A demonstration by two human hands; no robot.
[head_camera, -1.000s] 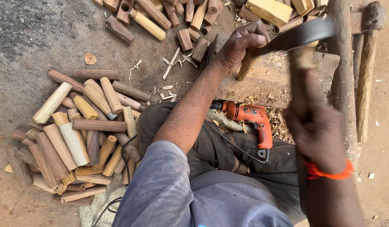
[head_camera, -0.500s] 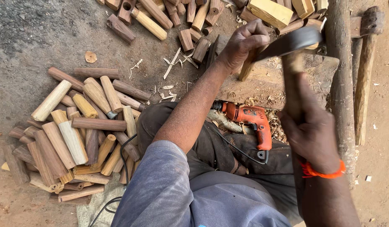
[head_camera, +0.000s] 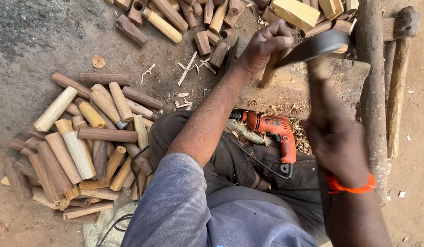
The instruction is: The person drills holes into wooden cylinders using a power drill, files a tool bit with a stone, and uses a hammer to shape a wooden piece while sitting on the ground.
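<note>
A person seated on the ground works wood, seen from above. At one o'clock the left hand [head_camera: 262, 48], fingers wrapped tight, stands a short wooden peg [head_camera: 269, 73] upright on a chopping block [head_camera: 294, 91]. The right hand [head_camera: 333, 137], blurred at three o'clock, grips the handle of what looks like an adze or hatchet [head_camera: 319, 43], its dark blade beside the peg's top. An orange electric drill [head_camera: 273, 130] rests on the lap at centre. At nine o'clock lies a pile of rounded pegs [head_camera: 79, 142], apparently finished; rough-cut blocks [head_camera: 184, 18] at twelve o'clock seem still unshaped.
</note>
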